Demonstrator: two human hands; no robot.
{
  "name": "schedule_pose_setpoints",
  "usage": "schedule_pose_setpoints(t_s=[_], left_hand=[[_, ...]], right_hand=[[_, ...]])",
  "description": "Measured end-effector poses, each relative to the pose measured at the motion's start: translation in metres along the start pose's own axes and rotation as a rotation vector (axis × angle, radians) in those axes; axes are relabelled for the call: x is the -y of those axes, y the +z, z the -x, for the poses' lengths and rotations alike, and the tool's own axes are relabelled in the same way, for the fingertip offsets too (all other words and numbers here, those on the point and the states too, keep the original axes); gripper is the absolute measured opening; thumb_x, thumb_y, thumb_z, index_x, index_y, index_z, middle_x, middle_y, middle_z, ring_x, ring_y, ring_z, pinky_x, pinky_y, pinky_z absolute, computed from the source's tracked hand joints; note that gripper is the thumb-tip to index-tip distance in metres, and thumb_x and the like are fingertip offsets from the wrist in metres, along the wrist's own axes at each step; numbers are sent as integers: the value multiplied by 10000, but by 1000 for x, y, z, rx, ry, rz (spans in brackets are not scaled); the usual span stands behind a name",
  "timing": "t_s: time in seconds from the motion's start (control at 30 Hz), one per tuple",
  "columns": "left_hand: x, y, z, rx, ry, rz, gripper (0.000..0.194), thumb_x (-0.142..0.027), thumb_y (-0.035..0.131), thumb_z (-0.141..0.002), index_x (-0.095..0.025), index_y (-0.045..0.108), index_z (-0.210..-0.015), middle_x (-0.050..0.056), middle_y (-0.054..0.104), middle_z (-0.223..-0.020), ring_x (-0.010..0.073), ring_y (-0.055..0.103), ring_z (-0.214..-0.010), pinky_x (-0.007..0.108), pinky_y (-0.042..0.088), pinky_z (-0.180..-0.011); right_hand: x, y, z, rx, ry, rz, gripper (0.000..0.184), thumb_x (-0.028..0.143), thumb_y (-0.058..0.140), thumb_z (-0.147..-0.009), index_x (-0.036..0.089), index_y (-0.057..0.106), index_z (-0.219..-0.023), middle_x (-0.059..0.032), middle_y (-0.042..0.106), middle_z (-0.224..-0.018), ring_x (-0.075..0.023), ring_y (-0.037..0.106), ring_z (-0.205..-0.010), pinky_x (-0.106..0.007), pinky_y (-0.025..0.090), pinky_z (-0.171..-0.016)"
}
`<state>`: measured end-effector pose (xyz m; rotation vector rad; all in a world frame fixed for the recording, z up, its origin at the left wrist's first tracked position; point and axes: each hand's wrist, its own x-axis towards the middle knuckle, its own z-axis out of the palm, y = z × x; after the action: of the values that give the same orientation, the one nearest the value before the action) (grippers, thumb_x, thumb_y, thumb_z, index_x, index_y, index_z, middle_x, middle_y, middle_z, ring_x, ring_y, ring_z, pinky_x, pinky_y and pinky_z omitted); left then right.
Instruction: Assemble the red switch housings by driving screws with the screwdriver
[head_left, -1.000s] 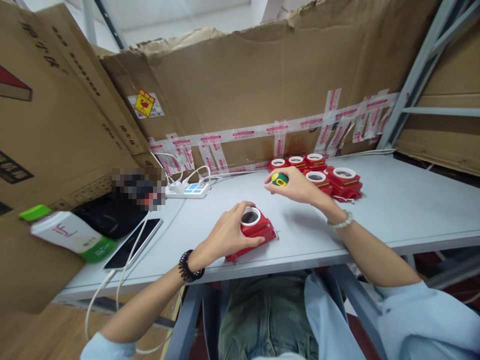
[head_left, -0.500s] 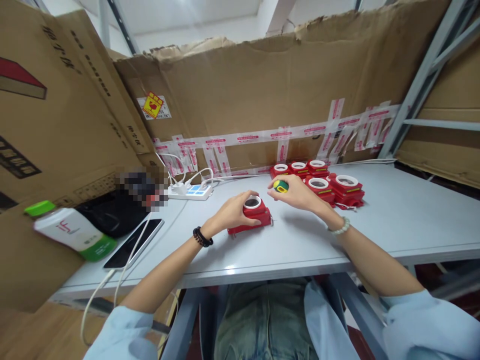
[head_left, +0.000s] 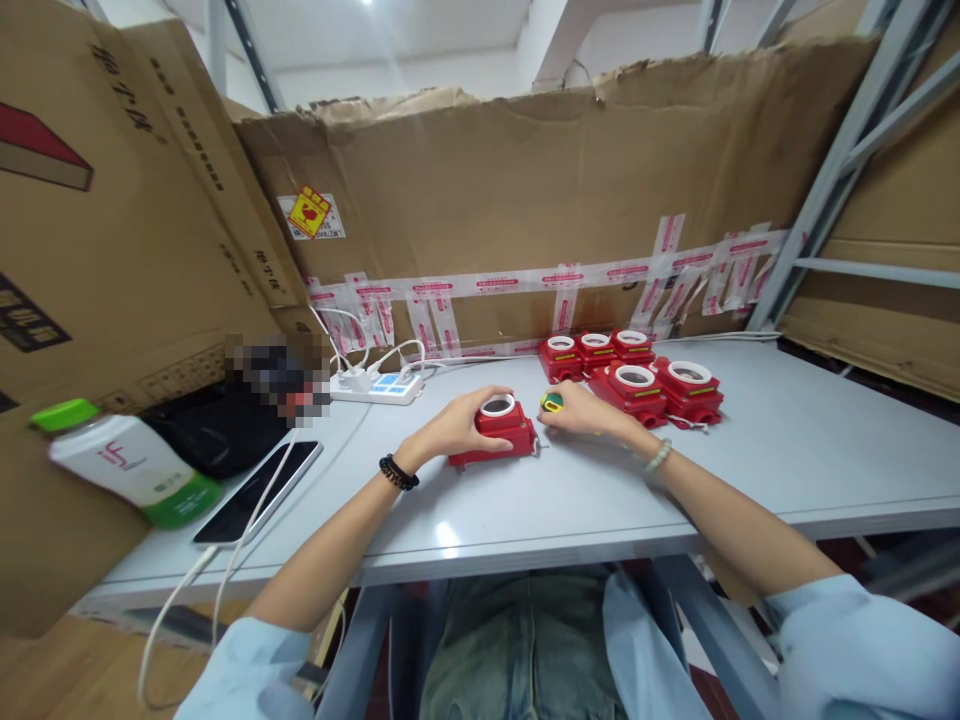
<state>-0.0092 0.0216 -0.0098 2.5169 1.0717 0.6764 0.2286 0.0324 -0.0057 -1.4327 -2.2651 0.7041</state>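
In the head view, my left hand [head_left: 457,428] is closed around a red box [head_left: 504,440] with a white ring on top, which sits on the table. Thumb and fingers grip it from the left side. A short way to the right, my right hand [head_left: 579,410] is closed on a screwdriver [head_left: 553,402]. Only its green-and-yellow handle end shows; the shaft is hidden. The hand hovers low beside the red box, apart from it. Behind it stand several similar red boxes [head_left: 636,398] with white rings, grouped at the back right.
A white power strip [head_left: 376,388] with plugs lies at the back left. A phone [head_left: 259,495] on a cable, a white-and-green bottle [head_left: 131,470] and a black bag [head_left: 202,440] occupy the left end. Large cardboard [head_left: 480,190] walls the back of the table [head_left: 810,430].
My right hand has come down closer to the tabletop with the screwdriver, beside the red box. My left hand keeps its grip on the box. The view has shifted slightly.
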Motion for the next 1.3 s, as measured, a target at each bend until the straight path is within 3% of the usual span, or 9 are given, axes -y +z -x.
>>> schedule_pose_setpoints(t_s=[0.17, 0.4, 0.57, 0.87, 1.03, 1.13, 1.2, 1.3], left_hand=[[-1, 0, 1, -11, 18, 4, 731, -453, 763, -685, -232, 489, -1325, 97, 581, -1343, 288, 590, -1171, 430, 448, -1023], [0, 0, 2, -15, 14, -10, 727, -448, 758, -690, -236, 486, -1330, 95, 570, -1361, 289, 576, -1201, 432, 444, -1036], [0, 1, 2, -24, 14, -8, 741, -450, 763, -684, -238, 485, -1338, 97, 576, -1356, 290, 586, -1186, 439, 449, -1032], [3, -10, 4, -69, -20, 3, 745, -484, 774, -664, -230, 499, -1307, 82, 615, -1287, 288, 622, -1103, 419, 486, -962], [14, -24, 6, -212, -77, -96, 720, -470, 759, -682, -225, 485, -1300, 83, 635, -1249, 291, 625, -1091, 420, 486, -935], [21, -24, 6, -226, -104, -188, 705, -464, 763, -676, -221, 496, -1282, 88, 644, -1236, 310, 624, -1091, 434, 484, -920], [23, -23, 6, -215, -125, -228, 694, -474, 759, -678, -218, 503, -1270, 92, 642, -1245, 326, 620, -1100, 444, 484, -909], [24, -20, 5, -199, -148, -260, 682, -484, 745, -692, -223, 500, -1272, 89, 629, -1277, 330, 604, -1137, 448, 473, -932]], right_hand=[[8, -5, 6, 211, 56, -143, 153, 260, 573, -707, 156, 641, -618, -37, 722, -659, -98, 536, -449, -210, 360, -379], [4, 1, 4, 332, 107, -301, 166, 286, 615, -691, 158, 651, -590, 11, 639, -496, -61, 417, -366, -193, 315, -340], [3, 2, 4, 301, 112, -279, 203, 274, 618, -673, 172, 580, -501, 45, 530, -401, -60, 390, -351, -199, 301, -344], [4, 1, 5, 176, 53, -171, 94, 237, 585, -649, 164, 616, -598, 35, 561, -502, -88, 450, -447, -222, 329, -431], [13, 14, 9, 72, -143, -51, 123, 228, 596, -672, 156, 662, -748, -5, 649, -703, -124, 545, -638, -233, 412, -615], [20, 26, 11, -19, -292, 97, 112, 197, 584, -691, 153, 665, -756, -53, 676, -834, -143, 573, -721, -246, 417, -694], [22, 31, 11, -15, -342, 145, 107, 166, 581, -686, 157, 662, -755, -66, 680, -885, -147, 579, -758, -243, 411, -724], [25, 32, 12, 64, -342, 195, 100, 141, 578, -655, 161, 646, -725, -50, 674, -801, -142, 557, -721, -239, 389, -692]])
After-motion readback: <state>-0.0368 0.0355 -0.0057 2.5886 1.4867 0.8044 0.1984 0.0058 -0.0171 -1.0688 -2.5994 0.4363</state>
